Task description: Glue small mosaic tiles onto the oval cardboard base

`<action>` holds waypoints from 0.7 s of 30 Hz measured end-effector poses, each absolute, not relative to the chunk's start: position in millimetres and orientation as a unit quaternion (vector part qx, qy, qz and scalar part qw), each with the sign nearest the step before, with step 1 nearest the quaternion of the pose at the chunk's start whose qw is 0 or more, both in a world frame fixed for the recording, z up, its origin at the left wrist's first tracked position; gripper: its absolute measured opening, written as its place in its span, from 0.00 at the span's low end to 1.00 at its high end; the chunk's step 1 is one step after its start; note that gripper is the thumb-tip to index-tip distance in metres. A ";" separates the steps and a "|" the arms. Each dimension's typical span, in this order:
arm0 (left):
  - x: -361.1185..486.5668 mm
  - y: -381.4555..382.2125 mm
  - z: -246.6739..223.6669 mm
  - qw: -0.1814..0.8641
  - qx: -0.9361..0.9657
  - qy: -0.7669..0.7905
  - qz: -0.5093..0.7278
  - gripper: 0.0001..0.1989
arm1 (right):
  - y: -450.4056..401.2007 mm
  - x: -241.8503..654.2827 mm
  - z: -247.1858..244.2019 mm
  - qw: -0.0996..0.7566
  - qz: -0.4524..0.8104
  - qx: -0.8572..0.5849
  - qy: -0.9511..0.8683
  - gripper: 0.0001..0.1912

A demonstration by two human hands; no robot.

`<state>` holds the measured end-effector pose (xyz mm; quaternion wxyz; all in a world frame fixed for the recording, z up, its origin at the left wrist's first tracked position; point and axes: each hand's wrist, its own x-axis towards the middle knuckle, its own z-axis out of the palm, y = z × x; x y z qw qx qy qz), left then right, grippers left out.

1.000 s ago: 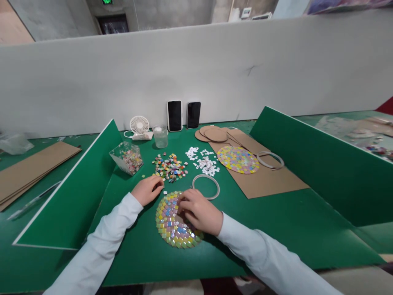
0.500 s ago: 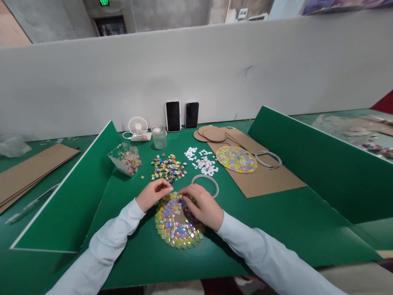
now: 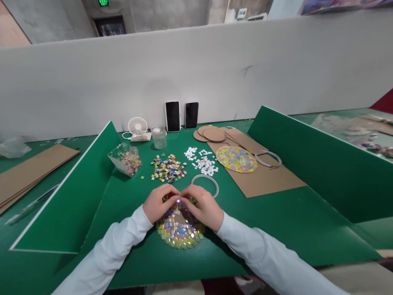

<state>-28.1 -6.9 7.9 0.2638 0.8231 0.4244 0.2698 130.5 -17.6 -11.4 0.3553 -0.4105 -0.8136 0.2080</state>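
A round mosaic disc (image 3: 179,241) lies before me, covered with glossy yellow, green, pink and blue square tiles around a bare brown patch near its middle. Over its far edge, my left hand (image 3: 159,203) and my right hand (image 3: 203,206) meet at their fingertips. Both hands are closed in a pinch on what looks like one small mosaic tile, mostly hidden by the fingers. Just beyond the hands is a pile of loose coloured tiles (image 3: 168,168). A pale ring (image 3: 217,188) lies behind my right hand, partly covered by it.
White paper bits (image 3: 205,165) lie beyond the ring. At right, a finished-looking mosaic disc (image 3: 236,159) and another ring (image 3: 280,160) rest on cardboard (image 3: 267,184). A clear tile container (image 3: 123,159), a small fan (image 3: 138,126), a cup (image 3: 159,137) and two phones (image 3: 173,116) stand behind. Green panels (image 3: 70,196) flank both sides.
My left hand has moved right and slightly nearer, so its fingertips now meet those of my right hand above the disc's far edge. My right hand has barely shifted.
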 end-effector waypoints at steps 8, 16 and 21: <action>-26.7 -8.2 6.3 0.305 0.794 0.452 0.267 0.07 | -17.5 131.7 -8.6 0.359 0.202 -0.412 -0.813 0.06; -24.1 -5.0 5.9 0.474 0.692 0.461 0.289 0.09 | -19.0 132.6 -8.2 0.366 0.152 -0.407 -0.823 0.08; -22.8 -4.2 7.5 0.553 0.630 0.453 0.302 0.09 | -19.1 132.2 -8.6 0.364 0.139 -0.402 -0.829 0.07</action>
